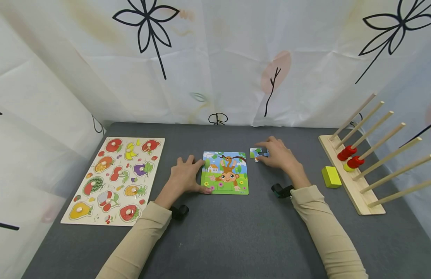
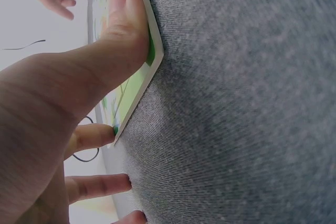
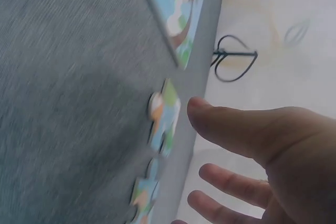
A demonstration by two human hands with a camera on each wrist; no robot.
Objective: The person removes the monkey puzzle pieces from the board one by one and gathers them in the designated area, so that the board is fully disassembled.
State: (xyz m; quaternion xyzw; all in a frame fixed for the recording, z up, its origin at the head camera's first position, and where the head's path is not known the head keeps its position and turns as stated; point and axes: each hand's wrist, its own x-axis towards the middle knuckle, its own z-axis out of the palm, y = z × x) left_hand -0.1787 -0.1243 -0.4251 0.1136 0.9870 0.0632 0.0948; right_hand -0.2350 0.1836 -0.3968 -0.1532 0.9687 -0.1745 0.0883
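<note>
A square monkey jigsaw puzzle [image 1: 224, 173] lies flat in the middle of the grey table. At its left side is my left hand [image 1: 185, 176]; the thumb [image 2: 128, 19] rests on the near left corner and a fingertip touches the left edge, while other fingers are spread on the table. My right hand [image 1: 278, 154] hovers over loose puzzle pieces to the right of the picture, its thumb and fingers apart. One piece [image 3: 167, 119] shows below the thumb in the right wrist view, with another piece [image 3: 144, 192] beside it, cut by the frame edge.
On the left lies a fruit peg board [image 1: 122, 178]. To the right stands a wooden rack [image 1: 354, 178] with slanting dowels and several red and yellow beads. A yellow block [image 1: 331, 177] sits beside the rack. A patterned white curtain [image 1: 215, 62] hangs behind the table.
</note>
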